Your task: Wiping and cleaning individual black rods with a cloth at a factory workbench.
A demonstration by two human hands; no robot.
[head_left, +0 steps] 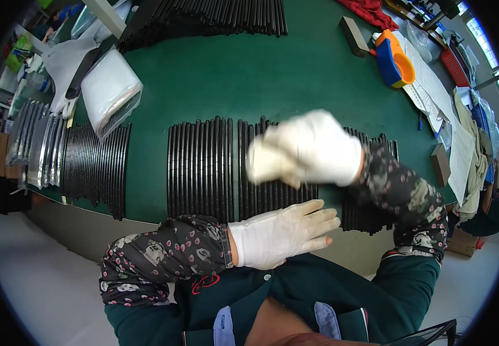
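Observation:
Thin black rods lie side by side in groups across the green table. My left hand (287,235), in a white glove, reaches in with fingers straight and apart at the near ends of the middle group of rods (249,193). It holds nothing that I can see. Over the same group is my gloved right hand (307,149), smeared by motion, its fingers bent downward. Whether it grips anything cannot be made out. Another row of rods (200,167) lies to the left, and more rods (367,213) show under my right forearm.
Rods also lie at the far left (96,167) beside plastic-wrapped bundles (38,144), and in a pile at the back (215,17). A folded clear plastic bag (111,86) sits at left. At right are an orange and blue holder (393,60), grey blocks (353,36) and paper sheets (460,155).

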